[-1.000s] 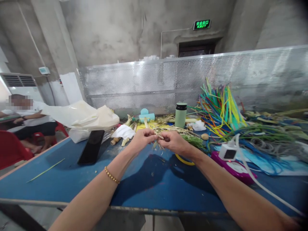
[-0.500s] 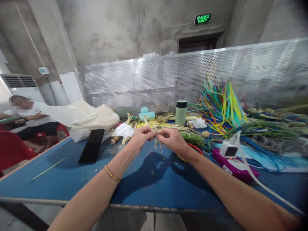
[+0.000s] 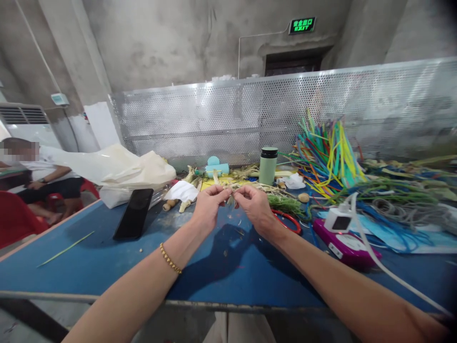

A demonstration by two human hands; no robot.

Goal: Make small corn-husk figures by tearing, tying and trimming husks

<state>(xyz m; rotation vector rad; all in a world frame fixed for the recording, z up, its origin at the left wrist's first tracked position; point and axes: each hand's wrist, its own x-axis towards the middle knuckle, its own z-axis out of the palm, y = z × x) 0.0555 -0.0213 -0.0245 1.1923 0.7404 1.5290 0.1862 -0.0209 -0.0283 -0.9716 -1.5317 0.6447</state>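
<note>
Over the middle of the blue table (image 3: 200, 281), my left hand (image 3: 210, 205) and my right hand (image 3: 254, 206) meet almost fingertip to fingertip. Both are closed in a pinch around a small piece of pale, dry plant fibre (image 3: 231, 201). Its exact shape is mostly hidden by the fingers. Just behind them lie pale dried stalks (image 3: 246, 172) and husk scraps. A bunch of thin green strands (image 3: 287, 205) is to the right of my right hand, with a red ring-shaped handle (image 3: 291, 223) beside that wrist.
At left are a black phone (image 3: 134, 214), a white plastic bag (image 3: 137, 171) and a seated person (image 3: 53, 174). A green bottle (image 3: 268, 166) stands behind my hands. Colourful strips (image 3: 332, 157) and a purple power strip (image 3: 346, 243) with a white cable are at right.
Both hands stay together, with the fingers shifting on the fibre and the wrists turning slightly. The red handle beside my right wrist has come into view, while a yellow ring there is now hidden.
</note>
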